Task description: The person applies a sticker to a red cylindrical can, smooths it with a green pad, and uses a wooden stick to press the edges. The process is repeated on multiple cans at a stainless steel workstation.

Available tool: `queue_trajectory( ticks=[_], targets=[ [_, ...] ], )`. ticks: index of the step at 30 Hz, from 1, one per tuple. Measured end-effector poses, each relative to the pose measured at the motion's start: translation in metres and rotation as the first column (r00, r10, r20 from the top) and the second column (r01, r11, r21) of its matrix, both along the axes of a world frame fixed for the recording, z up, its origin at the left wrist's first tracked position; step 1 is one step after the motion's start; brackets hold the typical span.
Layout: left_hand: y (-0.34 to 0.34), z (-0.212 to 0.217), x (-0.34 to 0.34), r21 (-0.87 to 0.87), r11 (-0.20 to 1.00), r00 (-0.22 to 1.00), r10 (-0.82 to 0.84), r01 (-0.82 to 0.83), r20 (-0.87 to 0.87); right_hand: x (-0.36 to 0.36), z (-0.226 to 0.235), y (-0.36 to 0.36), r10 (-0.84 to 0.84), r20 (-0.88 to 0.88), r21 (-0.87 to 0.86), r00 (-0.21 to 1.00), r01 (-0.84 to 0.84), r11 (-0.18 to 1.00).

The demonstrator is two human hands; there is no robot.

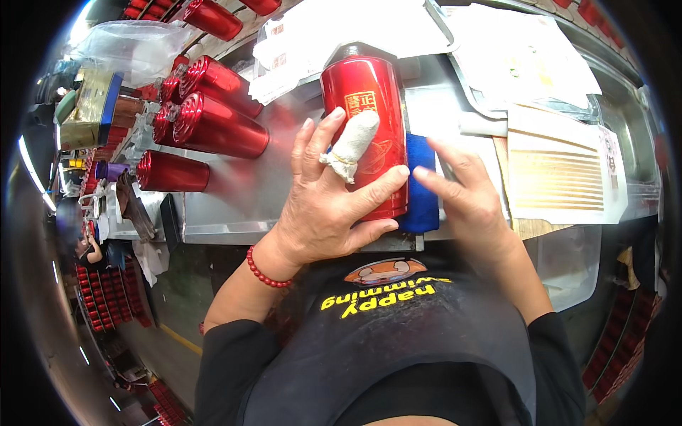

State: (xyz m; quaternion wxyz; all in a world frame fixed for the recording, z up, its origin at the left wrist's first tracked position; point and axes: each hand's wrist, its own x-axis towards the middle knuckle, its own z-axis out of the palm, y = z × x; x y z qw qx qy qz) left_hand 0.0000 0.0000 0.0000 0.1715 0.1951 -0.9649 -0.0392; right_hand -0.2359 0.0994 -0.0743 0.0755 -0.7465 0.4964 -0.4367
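Observation:
A shiny red bottle (364, 82) with gold printing is in front of me, its neck pointing away. My left hand (323, 188) grips its left side and near end, the thumb by its lower edge. One finger of that hand is wrapped in white cloth, tied with a band. To the right of the bottle, my right hand (469, 199) has its fingers apart and holds nothing; it is slightly blurred. Its fingertips hover over or touch a blue cloth (424, 188), I cannot tell which. The cloth lies partly hidden against the bottle's right side.
Several more red bottles (224, 126) stand on the metal table (234, 206) to the left. White paper sheets (526, 53) and a stack of printed sheets (565, 170) lie right, beside a metal basin (621, 106). Racks of red items (106, 298) stand beyond, far left.

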Motion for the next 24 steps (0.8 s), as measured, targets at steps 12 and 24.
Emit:
queue_trajectory(
  ticks=[12, 24],
  targets=[
    [0.010, -0.014, 0.001, 0.054, 0.996, 0.988, 0.077, -0.070, -0.131, 0.041, 0.034, -0.039, -0.197, 0.824, 0.266, 0.532, -0.056, 0.962],
    [0.022, -0.047, 0.010, -0.030, 0.993, 0.961, 0.100, -0.111, -0.259, 0.033, 0.015, -0.032, -0.277, 0.698, 0.333, 0.660, 0.043, 0.942]
  ],
)
